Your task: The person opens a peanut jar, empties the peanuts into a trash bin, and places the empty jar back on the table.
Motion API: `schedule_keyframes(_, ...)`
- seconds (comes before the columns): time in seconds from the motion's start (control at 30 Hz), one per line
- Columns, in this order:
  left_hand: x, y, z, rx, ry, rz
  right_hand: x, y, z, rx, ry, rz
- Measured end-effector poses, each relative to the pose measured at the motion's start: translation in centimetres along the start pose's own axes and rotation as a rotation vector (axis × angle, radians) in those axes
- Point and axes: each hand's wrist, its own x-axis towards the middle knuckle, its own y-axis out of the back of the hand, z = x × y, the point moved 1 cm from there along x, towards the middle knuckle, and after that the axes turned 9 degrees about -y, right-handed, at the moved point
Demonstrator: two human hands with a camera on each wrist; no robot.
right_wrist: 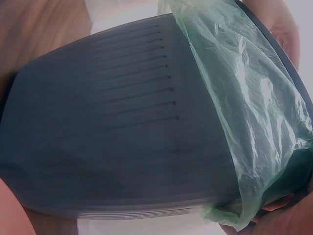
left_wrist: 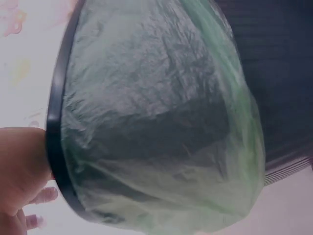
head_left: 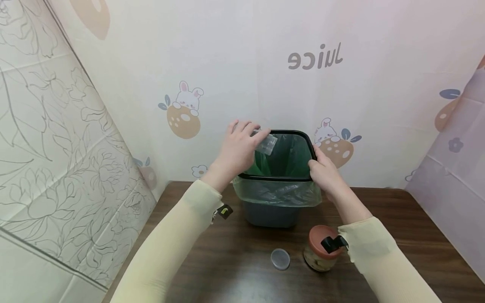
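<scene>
A dark grey trash bin [head_left: 270, 214] stands on the table, its mouth tilted toward me. The green plastic liner [head_left: 280, 193] is folded over its black rim [head_left: 274, 179]. At the left side of the mouth, my left hand [head_left: 238, 145] holds a small clear plastic container [head_left: 267, 145] over the opening; its exact shape is partly hidden by the fingers. My right hand [head_left: 325, 170] grips the right side of the rim, thumb on the near side. In the right wrist view the bin's ribbed wall [right_wrist: 122, 122] and the liner [right_wrist: 249, 98] fill most of the picture.
In front of the bin a round translucent lid [head_left: 280, 259] lies on the brown wooden table [head_left: 227, 261]. A jar with a pink lid [head_left: 320, 235] stands beside it, below my right forearm. Printed curtains [head_left: 235, 50] hang behind and at both sides.
</scene>
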Motion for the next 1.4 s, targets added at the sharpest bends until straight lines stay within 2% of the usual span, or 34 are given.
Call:
schedule_keyframes(0.13, -1.0, 0.3, -0.2, -0.091, 0.067, 0.112, -0.1, 0.0, -0.1, -0.007, -0.004, 0.002)
schedule_keyframes(0.5, -3.8, 0.9, -0.4, -0.260, 0.205, 0.423, -0.1, 0.2, -0.1, 0.003, 0.018, 0.008)
schedule_keyframes(0.73, -6.4, 0.2, 0.6, -0.402, 0.268, 0.588, -0.3, 0.1, -0.2, -0.008, 0.015, 0.011)
schedule_keyframes(0.83, -7.5, -0.2, 1.3, -0.438, 0.298, 0.635, -0.3, 0.0, -0.3, -0.009, 0.017, 0.008)
schedule_keyframes(0.93, -8.8, -0.7, 1.9, -0.468, 0.321, 0.645, -0.3, 0.0, -0.2, -0.003, 0.012, 0.003)
schedule_keyframes(1.17, -12.1, -2.4, 3.2, -0.529, 0.406, 0.591, -0.2, -0.1, -0.1, -0.017, 0.009, 0.009)
schedule_keyframes(1.27, -13.4, -3.0, 4.0, -0.563, 0.441, 0.551, -0.2, -0.1, -0.1, -0.018, 0.009, 0.014)
schedule_keyframes(1.4, -15.3, -3.7, 5.0, -0.676, 0.477, 0.469, -0.3, -0.3, -0.2, -0.018, 0.011, 0.020)
